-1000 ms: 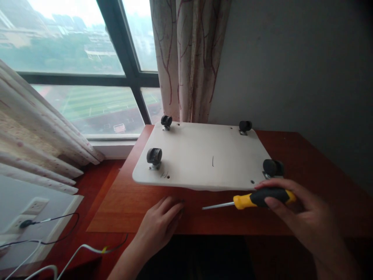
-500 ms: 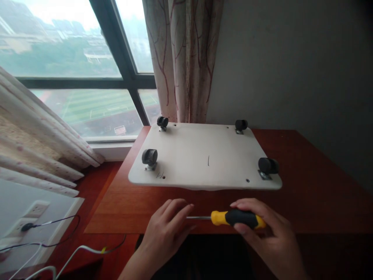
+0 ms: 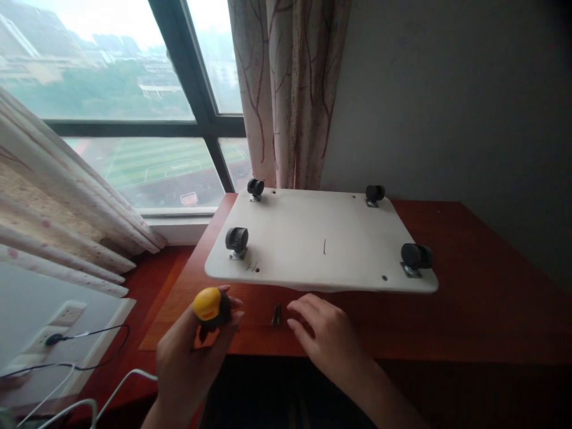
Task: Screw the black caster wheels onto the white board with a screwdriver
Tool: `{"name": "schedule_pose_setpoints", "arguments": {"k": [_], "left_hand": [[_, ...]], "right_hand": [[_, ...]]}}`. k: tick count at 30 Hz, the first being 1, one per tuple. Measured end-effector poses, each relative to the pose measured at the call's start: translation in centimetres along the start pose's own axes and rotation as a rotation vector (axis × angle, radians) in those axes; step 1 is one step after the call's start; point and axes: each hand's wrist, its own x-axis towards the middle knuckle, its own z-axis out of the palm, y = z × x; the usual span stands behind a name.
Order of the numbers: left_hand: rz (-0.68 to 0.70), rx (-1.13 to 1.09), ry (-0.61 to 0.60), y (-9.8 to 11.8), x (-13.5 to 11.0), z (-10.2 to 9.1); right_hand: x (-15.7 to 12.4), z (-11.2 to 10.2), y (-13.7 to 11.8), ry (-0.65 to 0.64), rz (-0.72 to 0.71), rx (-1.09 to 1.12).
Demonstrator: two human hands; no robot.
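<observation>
A white board (image 3: 313,244) lies upside down on the red-brown table (image 3: 469,310), with a black caster (image 3: 236,239) fixed near each corner. My left hand (image 3: 192,357) is closed round a yellow-and-black screwdriver (image 3: 209,307), its yellow butt end facing me and the shaft hidden. My right hand (image 3: 328,336) rests open on the table edge, fingers reaching toward a small dark screw (image 3: 276,314) lying just in front of the board.
A grey wall stands behind the table and a patterned curtain (image 3: 290,89) hangs at the window. At the lower left are a wall socket (image 3: 67,313) with a black plug and white cables (image 3: 89,399).
The screwdriver has passed from my right hand to my left, which now holds it upright at the left. My right hand has moved left toward the screw.
</observation>
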Motion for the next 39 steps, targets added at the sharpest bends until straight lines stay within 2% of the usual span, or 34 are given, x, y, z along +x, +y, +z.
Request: {"name": "schedule_pose_setpoints", "arguments": {"k": [3,6,10,15,18,22,25,30,35,39], "left_hand": [[-0.084,-0.045,0.024,-0.3,0.1,-0.2],[-0.103,-0.062,0.023,0.0,0.3,0.2],[-0.092,-0.084,0.008,0.2,0.3,0.6],[-0.07,-0.121,-0.006,-0.5,0.4,0.5],[-0.07,-0.194,-0.027,-1.1,0.2,0.6],[-0.111,-0.234,-0.001,-1.6,0.0,0.9],[-0.094,-0.214,0.024,-1.9,-0.1,1.0],[-0.059,-0.194,0.018,-2.0,-0.3,0.9],[-0.054,-0.216,0.009,-1.8,-0.8,0.7],[-0.06,-0.226,-0.004,-1.6,-1.1,0.6]], "right_hand": [[0.1,2.5,1.3,-0.132,0.048,-0.17],[0.1,4.2,1.4,-0.179,0.06,-0.283],[0.3,5.1,1.4,-0.209,0.034,-0.376],[0.4,5.2,1.8,-0.176,-0.017,-0.43],[0.3,4.9,1.8,-0.127,-0.014,-0.354],[1.0,3.0,0.7,-0.055,0.017,-0.007],[2.5,0.7,-0.8,-0.059,0.067,0.243],[6.4,-2.0,-2.7,-0.117,0.12,0.384],[10.1,-1.3,-2.5,-0.15,0.107,0.418],[11.5,0.0,-2.0,-0.177,0.116,0.392]]}}
